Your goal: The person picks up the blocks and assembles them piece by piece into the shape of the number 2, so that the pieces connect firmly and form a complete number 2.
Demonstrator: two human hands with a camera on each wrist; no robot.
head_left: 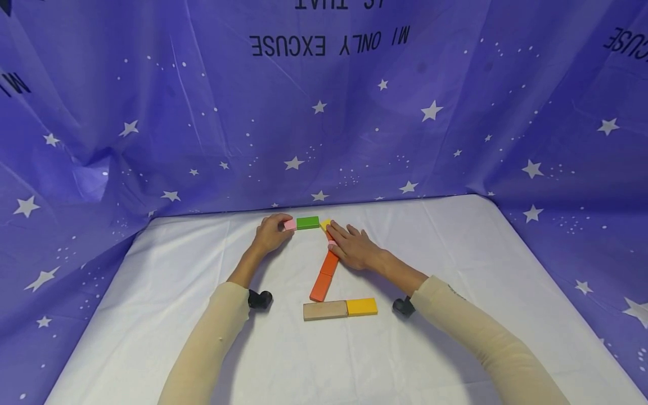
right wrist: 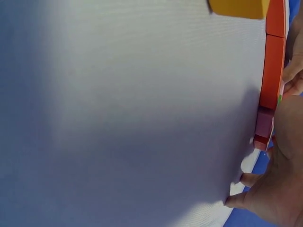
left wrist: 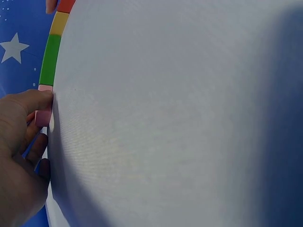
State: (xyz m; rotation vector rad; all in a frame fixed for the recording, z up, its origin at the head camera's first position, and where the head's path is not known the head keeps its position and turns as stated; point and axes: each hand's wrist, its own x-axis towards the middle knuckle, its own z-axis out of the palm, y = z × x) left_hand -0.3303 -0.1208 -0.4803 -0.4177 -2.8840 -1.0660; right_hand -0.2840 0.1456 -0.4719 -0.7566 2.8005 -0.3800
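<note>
My left hand (head_left: 271, 232) pinches a pink block (left wrist: 43, 118) between thumb and fingers, against the left end of a green block (head_left: 307, 223). A small yellow block (head_left: 325, 225) sits at the green block's right end. Over the upper part of a slanting row lies my right hand (head_left: 357, 248), fingers extended and spread. Its fingertips touch the row around the yellow block, a red block (head_left: 330, 237) and a second pink block (right wrist: 264, 121), which it partly covers. Two long orange-red blocks, an upper one (head_left: 330, 262) and a lower one (head_left: 321, 287), continue the row downward.
Nearer the person, a plain wooden block (head_left: 325, 310) and a yellow block (head_left: 361, 306) lie end to end, just below the slanting row. A white cloth covers the table (head_left: 202, 259). Behind its far edge hangs a purple star-printed curtain (head_left: 349, 124).
</note>
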